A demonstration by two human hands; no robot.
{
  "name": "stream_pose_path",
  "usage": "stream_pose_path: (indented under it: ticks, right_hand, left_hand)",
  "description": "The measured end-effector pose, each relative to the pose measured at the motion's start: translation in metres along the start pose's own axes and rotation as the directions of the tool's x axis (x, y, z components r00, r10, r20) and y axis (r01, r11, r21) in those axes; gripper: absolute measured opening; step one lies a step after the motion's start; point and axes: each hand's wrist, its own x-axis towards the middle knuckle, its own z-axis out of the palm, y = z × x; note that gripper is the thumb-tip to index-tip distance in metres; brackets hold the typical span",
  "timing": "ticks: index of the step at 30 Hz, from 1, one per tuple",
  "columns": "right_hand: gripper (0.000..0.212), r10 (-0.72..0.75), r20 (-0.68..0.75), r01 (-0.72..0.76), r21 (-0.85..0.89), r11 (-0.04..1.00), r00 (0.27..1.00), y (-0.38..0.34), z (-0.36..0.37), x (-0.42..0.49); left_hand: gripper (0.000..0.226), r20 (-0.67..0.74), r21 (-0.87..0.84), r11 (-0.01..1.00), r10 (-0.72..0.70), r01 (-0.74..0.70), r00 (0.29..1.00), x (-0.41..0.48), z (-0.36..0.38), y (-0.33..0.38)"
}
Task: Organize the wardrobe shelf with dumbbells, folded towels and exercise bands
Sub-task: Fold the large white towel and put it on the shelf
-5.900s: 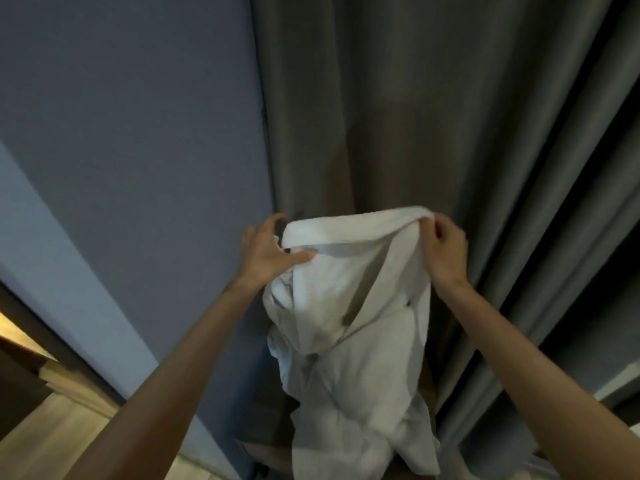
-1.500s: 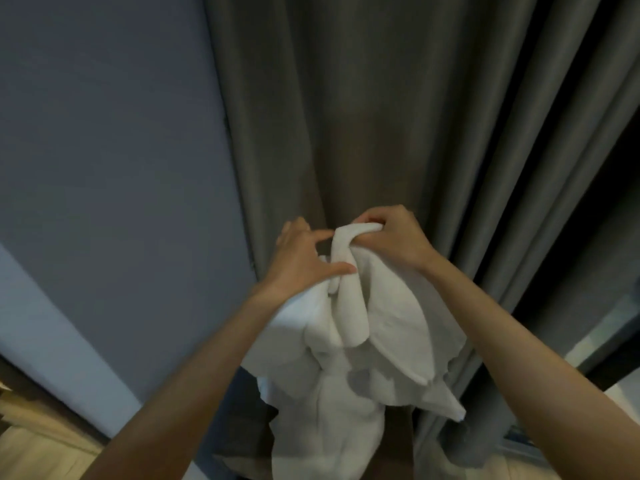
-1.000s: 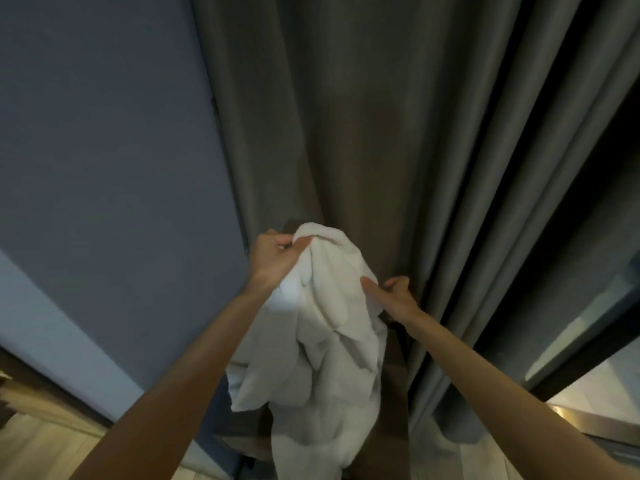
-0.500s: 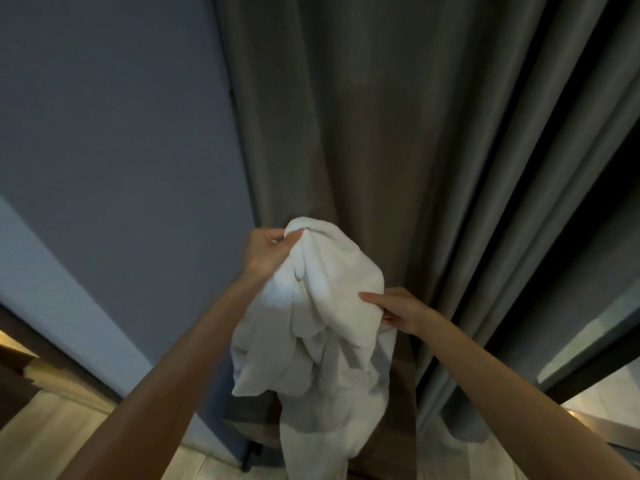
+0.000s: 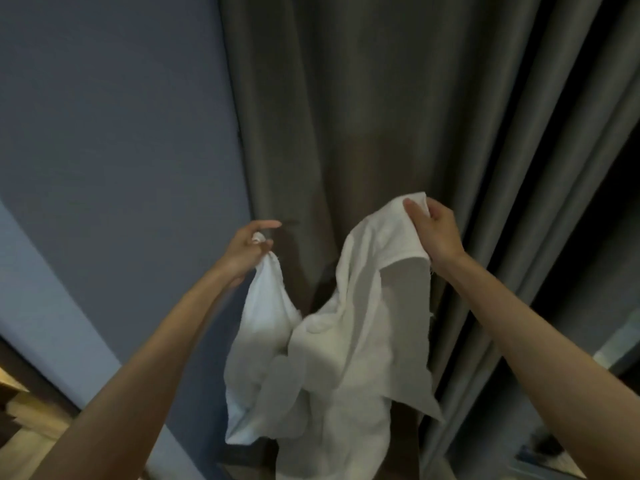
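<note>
1. The left hand (image 5: 247,249) is pinching a small bunched corner of the white towel (image 5: 346,341) in front of the grey curtain (image 5: 381,98), with its index finger sticking out straight. The right hand (image 5: 433,233) is gripping another edge higher up against the curtain's folds, its fingers (image 5: 412,207) curling round the cloth.
2. The towel is hanging in mid-air between the two hands, crumpled and sagging in the middle. Its lower end is running out of view below the curtain's visible part.
3. The left pinch is catching very little cloth. Pulling the towel taut is likely to tug that wad free, and one side would drop.
4. I cannot tell whether the two held points are matching corners. If they are not, the fold is going to come out twisted and lopsided.
5. The cloth is hanging close to the curtain. A shake to flatten it risks dragging or catching the curtain's folds.
6. The hidden lower end may be trailing on something beneath the curtain and picking up dirt.
</note>
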Motion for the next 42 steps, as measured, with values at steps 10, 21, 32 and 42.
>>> stream_pose_path:
  ticks: [10,21,32,42]
  right_hand:
    - [0.035,0.141,0.122,-0.126,-0.12,0.985,0.983,-0.029,0.038,0.013]
    - [0.041,0.262,0.049,-0.262,-0.005,0.965,0.964,0.033,0.032,-0.034]
    - [0.026,0.146,0.503,0.023,-0.315,0.949,0.852,0.034,0.039,-0.066]
    - [0.024,-0.092,0.303,0.225,-0.442,0.869,0.948,0.034,0.036,-0.067]
  left_hand:
    - [0.032,-0.176,-0.241,0.92,0.272,-0.309,0.946,0.03,-0.003,0.089]
    - [0.014,-0.05,-0.242,0.968,-0.084,0.069,0.995,-0.01,0.039,0.0]
    - [0.014,-0.012,-0.328,0.929,-0.186,0.172,0.982,-0.034,0.07,-0.002]
    - [0.019,0.073,-0.421,0.89,-0.156,0.172,0.985,-0.053,0.084,0.012]
